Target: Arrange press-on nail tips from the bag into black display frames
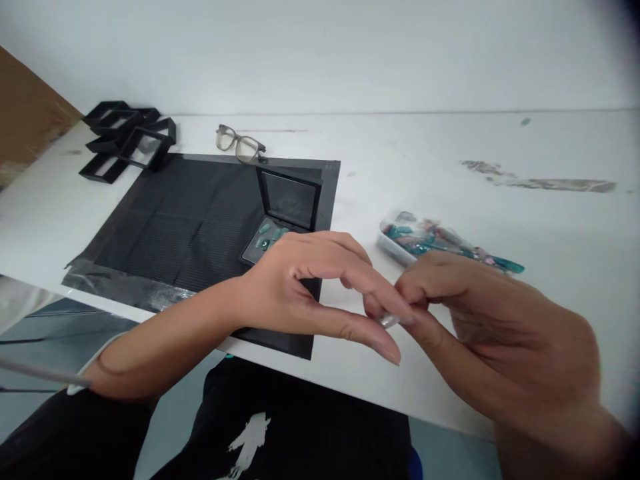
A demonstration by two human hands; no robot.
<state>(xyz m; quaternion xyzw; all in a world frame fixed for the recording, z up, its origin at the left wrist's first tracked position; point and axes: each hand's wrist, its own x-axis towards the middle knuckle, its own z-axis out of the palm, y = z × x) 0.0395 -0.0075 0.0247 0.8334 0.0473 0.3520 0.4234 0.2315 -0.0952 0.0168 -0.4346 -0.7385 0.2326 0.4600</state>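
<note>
My left hand (320,287) and my right hand (515,340) meet above the front part of the white table. A small clear, shiny piece (389,321), perhaps plastic wrapping, shows between the thumb and fingers of my left hand. Thumb and index finger of my right hand are pinched together right beside it, touching the left fingertips; what they grip is hidden. Behind my left wrist, an open black case (290,199) with several green pieces (265,245) inside rests on a black ribbed mat (175,213), partly covered by the hand.
A clear plastic tray (395,248) heaped with small teal and pink wrapped packets (450,243) stands behind my right hand. Eyeglasses (241,143) lie at the mat's back edge. Several black frame-like boxes (125,140) are piled at the back left, near the wall (350,53).
</note>
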